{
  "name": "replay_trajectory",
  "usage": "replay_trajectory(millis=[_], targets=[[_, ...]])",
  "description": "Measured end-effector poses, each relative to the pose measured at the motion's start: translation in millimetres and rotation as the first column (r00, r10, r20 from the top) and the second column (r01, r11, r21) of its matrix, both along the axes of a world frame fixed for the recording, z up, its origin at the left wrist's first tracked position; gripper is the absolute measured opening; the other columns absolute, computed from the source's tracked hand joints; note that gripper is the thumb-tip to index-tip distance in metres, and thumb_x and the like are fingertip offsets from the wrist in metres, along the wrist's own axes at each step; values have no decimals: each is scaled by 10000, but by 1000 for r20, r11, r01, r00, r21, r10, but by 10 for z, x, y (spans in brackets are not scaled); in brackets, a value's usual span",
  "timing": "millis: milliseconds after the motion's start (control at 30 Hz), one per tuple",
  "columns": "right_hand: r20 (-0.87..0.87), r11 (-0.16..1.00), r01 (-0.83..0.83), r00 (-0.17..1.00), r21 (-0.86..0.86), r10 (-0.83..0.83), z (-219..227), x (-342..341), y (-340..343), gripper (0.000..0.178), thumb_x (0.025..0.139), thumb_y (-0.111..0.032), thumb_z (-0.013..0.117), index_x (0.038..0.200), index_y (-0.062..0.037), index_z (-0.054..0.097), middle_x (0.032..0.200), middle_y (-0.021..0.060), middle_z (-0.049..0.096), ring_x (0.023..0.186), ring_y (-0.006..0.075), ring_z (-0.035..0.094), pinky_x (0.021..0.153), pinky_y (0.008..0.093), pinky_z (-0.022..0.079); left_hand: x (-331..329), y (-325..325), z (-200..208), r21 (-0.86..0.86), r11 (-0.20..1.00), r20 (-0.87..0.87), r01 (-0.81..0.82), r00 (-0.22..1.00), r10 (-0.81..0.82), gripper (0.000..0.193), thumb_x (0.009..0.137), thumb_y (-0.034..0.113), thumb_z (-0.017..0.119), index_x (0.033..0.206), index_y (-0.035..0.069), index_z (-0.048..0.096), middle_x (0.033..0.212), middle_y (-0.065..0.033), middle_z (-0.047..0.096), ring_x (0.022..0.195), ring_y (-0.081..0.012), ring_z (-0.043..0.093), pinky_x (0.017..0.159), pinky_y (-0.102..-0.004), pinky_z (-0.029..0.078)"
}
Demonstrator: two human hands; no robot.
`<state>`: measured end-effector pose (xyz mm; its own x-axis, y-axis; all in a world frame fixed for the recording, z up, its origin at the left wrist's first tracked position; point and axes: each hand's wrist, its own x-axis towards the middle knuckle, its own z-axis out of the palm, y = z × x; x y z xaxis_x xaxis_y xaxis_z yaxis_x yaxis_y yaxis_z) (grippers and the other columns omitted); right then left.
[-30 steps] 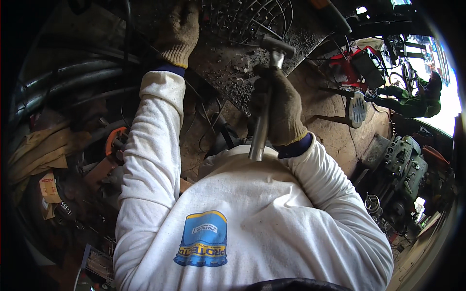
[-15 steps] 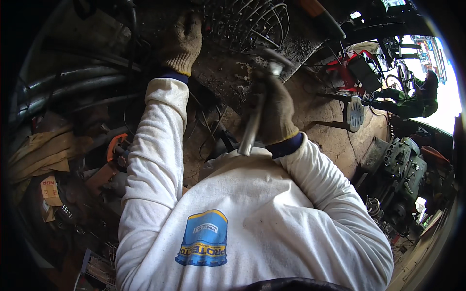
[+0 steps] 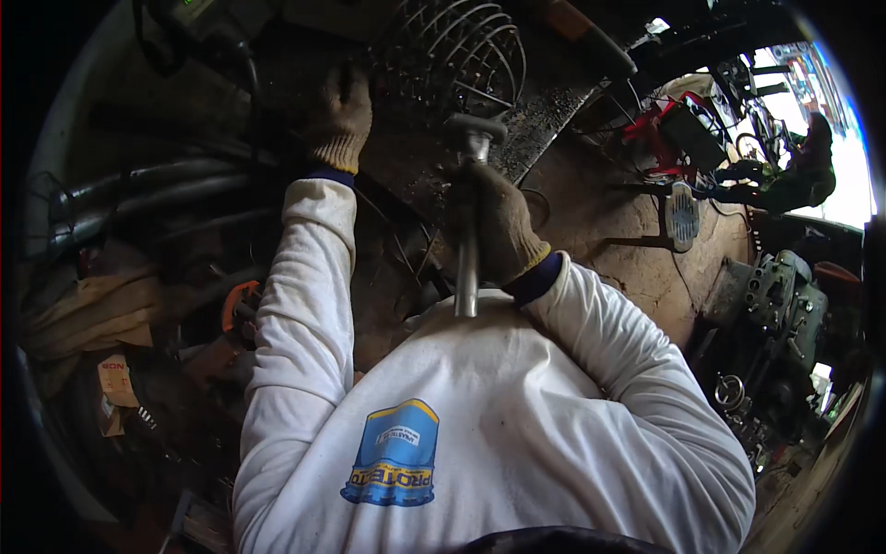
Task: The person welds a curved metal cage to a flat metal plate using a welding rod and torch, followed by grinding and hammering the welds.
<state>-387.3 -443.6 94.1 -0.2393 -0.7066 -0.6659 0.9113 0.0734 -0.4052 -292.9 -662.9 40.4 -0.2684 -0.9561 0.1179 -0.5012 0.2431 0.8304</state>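
My right hand [image 3: 498, 222], in a brown knit glove with a yellow and navy cuff, is wrapped round the metal handle of a hammer [image 3: 468, 277]. The hammer's head points away from me, and the handle's end reaches back to the front of my white shirt. Farther away and to the left, my gloved left hand [image 3: 343, 115] is low over the dark work surface [image 3: 406, 171]. Its fingers look curled in, and shadow hides what they hold. Just right of it, beyond the hammer head, sits a cage of curved metal wires [image 3: 471, 55].
An orange and dark-green tool [image 3: 586, 32] lies at the far right of the work surface. On the floor to the right are a metal foot-shaped stand [image 3: 683, 217] and a green machine [image 3: 784, 305]. Brown cloth [image 3: 92, 309] lies left. Another person [image 3: 803, 175] is at the far right.
The hammer has swung to the left and its handle now lies straighter toward me. My left hand has shifted slightly nearer, along with the whole view.
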Motion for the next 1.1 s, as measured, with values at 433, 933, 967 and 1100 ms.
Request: replay_trajectory(millis=[433, 933, 967, 1100], targets=[[-482, 906, -329, 769, 265, 420, 529, -714, 770, 316, 1014, -342, 595, 1127, -49, 629, 750, -4, 580, 583, 85, 531, 510, 238, 436, -5, 13, 33, -159, 987, 39, 36, 999, -30, 441, 1047, 407, 487, 1313, 89, 636, 1235, -186, 692, 1155, -372, 647, 955, -416, 510], [-497, 897, -404, 750, 179, 437, 4, -2384, 1043, 293, 1010, -218, 615, 1235, -32, 585, 803, -5, 585, 598, 60, 530, 500, 239, 437, -154, 194, 252, -568, 817, 124, -104, 970, 209, 325, 1021, 230, 587, 1217, -25, 634, 1158, -210, 693, 1032, -346, 668, 926, -408, 513], [-467, 883, -436, 753, 173, 463, -14, -2545, 992, 293, 1010, -218, 615, 1235, -32, 585, 803, -5, 585, 598, 60, 530, 500, 239, 437, -147, 282, 319, -592, 795, 75, -131, 974, 216, 311, 1018, 216, 587, 1211, -23, 635, 1137, -210, 692, 1004, -349, 668, 910, -409, 520], [-566, 786, -568, 575, 244, 591, -120, -3055, 872, 296, 990, -217, 638, 1213, -25, 604, 782, 1, 592, 606, 70, 550, 520, 254, 445, -266, 873, 467, -600, 795, 325, -89, 881, 344, 261, 1008, 193, 579, 1119, -32, 651, 1046, -210, 699, 893, -332, 677, 810, -405, 541]])
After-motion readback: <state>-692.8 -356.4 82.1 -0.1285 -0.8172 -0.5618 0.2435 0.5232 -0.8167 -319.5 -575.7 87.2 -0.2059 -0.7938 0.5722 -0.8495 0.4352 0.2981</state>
